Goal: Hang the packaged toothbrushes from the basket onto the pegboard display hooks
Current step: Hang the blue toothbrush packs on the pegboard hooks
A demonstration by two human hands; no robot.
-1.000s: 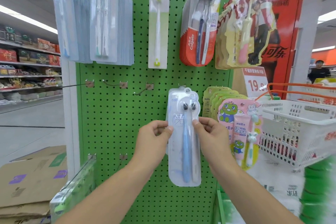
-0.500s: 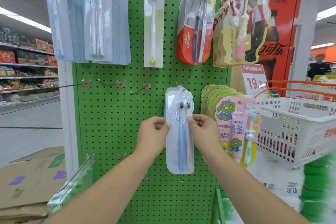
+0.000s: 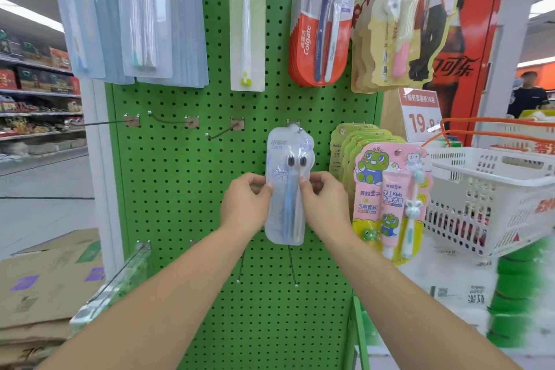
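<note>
Clear plastic pack (image 3: 286, 186) sat at the hook (image 3: 293, 123) on the green board (image 3: 180, 189), left of the basket (image 3: 492, 189). Left hand (image 3: 246, 204) and right hand (image 3: 326, 204) pinched its sides. To do it well, the hole should slide fully over the hook before letting go.

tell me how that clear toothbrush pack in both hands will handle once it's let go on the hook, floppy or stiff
Probably fairly stiff: the toothbrush pack stays flat though the left hand and right hand pinch only its edges. Likely light, since a fingertip grip carries it. Hung from one hook at its top hole, it may swing before settling.
</note>
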